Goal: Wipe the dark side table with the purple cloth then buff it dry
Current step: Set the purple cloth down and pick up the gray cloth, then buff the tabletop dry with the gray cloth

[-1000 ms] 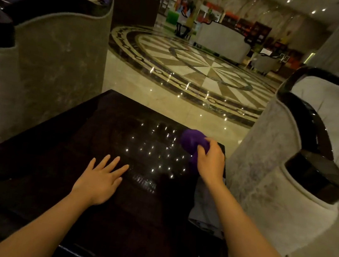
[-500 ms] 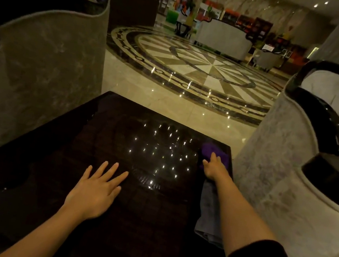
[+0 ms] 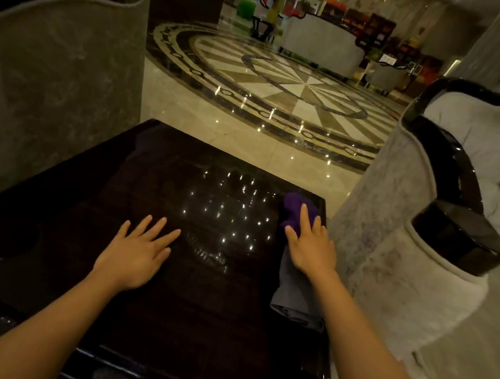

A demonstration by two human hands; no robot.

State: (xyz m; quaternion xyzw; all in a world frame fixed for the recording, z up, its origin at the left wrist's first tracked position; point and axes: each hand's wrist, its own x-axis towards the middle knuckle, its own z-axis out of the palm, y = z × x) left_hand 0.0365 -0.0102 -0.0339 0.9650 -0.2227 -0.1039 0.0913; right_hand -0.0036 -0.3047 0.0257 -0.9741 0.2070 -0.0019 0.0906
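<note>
The dark glossy side table (image 3: pixel 78 213) fills the lower middle of the head view, with ceiling lights mirrored in its top. The purple cloth (image 3: pixel 293 206) lies bunched near the table's far right corner. My right hand (image 3: pixel 311 246) presses down on the near part of the cloth, index finger stretched over it. My left hand (image 3: pixel 134 247) rests flat on the tabletop near the middle, fingers spread, holding nothing. Part of the cloth is hidden under my right palm.
A folded grey cloth (image 3: pixel 290 294) lies along the table's right edge under my right wrist. Upholstered armchairs stand close on the left (image 3: pixel 57 66) and on the right (image 3: pixel 427 246). Beyond the table lies polished floor with a round inlay (image 3: pixel 288 88).
My right hand carried the bunched purple cloth from the far middle of the top to the far right corner and flattened onto it. The left hand stayed in place.
</note>
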